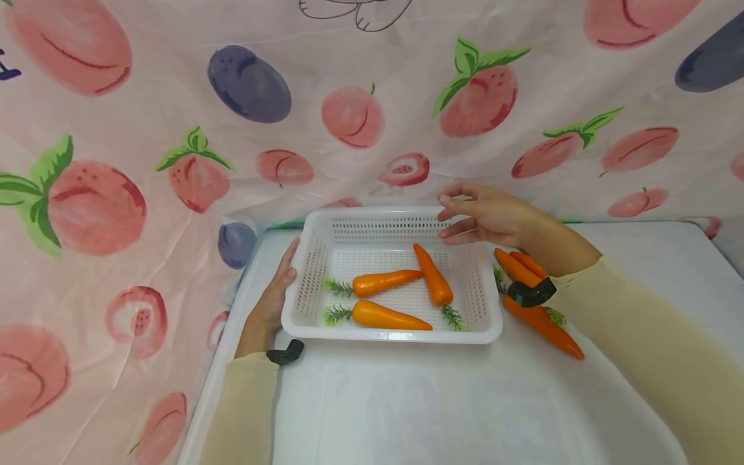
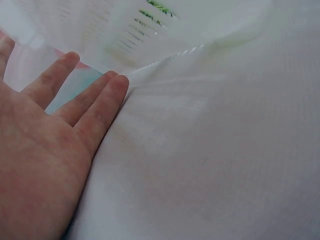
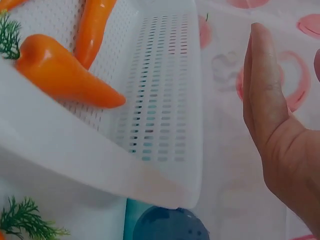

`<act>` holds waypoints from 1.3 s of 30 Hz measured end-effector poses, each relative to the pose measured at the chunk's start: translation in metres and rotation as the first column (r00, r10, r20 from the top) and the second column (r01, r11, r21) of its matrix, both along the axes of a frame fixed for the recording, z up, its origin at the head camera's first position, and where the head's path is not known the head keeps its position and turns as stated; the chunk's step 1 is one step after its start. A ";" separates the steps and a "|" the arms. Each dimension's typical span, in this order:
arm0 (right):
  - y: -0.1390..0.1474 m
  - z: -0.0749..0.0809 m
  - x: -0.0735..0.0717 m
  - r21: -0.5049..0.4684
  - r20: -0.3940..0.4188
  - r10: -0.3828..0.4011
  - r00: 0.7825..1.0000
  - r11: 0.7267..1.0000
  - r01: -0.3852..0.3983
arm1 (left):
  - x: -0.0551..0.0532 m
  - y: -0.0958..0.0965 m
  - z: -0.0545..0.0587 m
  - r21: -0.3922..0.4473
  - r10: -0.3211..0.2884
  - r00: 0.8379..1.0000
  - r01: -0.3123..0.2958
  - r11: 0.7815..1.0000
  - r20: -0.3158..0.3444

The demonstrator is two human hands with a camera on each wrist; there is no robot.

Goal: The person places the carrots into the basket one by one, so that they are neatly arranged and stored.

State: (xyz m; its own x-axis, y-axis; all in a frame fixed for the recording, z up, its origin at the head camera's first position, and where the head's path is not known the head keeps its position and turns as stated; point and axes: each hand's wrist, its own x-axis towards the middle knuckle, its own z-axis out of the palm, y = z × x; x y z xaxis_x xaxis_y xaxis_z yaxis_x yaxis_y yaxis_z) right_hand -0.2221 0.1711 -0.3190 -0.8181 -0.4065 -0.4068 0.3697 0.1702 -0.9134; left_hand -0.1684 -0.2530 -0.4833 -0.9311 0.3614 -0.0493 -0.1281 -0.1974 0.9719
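A white plastic basket (image 1: 395, 333) with slotted walls stands on the table. Inside lie an upper-left carrot (image 1: 383, 282), a front carrot (image 1: 389, 315) and a right-hand carrot (image 1: 433, 276), each with a green leafy top. My left hand (image 1: 272, 302) rests against the basket's left side with its fingers extended, as the left wrist view also shows. Over the back right corner of the basket hovers my right hand (image 1: 494, 216), its fingers loosely spread and holding nothing. In the right wrist view that hand (image 3: 282, 135) is apart from the basket wall.
Right of the basket, beneath my right wrist, lie more carrots (image 1: 546, 329), partly hidden by the wrist and its black band (image 1: 531, 292). A fruit-printed cloth (image 1: 349, 64) hangs behind and to the left of the white table (image 1: 436, 400).
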 end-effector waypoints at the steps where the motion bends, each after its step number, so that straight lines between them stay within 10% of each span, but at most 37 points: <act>1: 0.002 0.000 0.000 0.006 -0.003 0.000 1.000 1.000 0.000 | 0.000 0.000 0.000 -0.001 0.001 1.000 -0.001 1.000 0.002; 21: 0.049 0.012 0.007 0.069 -0.059 0.085 0.995 0.994 -0.081 | 0.000 -0.001 -0.002 -0.007 -0.016 1.000 0.016 1.000 -0.013; 39: 0.149 -0.002 0.003 0.158 -0.057 0.178 0.982 0.973 -0.167 | -0.002 -0.002 -0.004 -0.018 -0.012 1.000 0.012 1.000 -0.013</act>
